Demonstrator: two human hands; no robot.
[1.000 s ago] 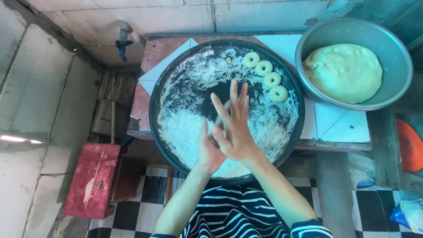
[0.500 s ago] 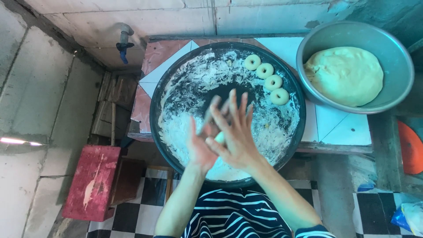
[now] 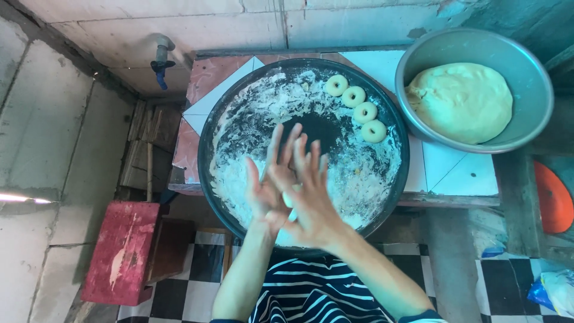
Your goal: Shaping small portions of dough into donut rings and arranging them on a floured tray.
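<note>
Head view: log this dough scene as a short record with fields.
left hand: palm pressed against the right, small pale dough piece between them
right hand: fingers spread, over the left
round dark tray: floured, under the hands
dough rings: four, along the tray's far right edge
metal bowl: right of tray, holds a large dough mass

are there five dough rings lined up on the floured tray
No, only four dough rings lie in a row near the far rim of the round tray.
</note>
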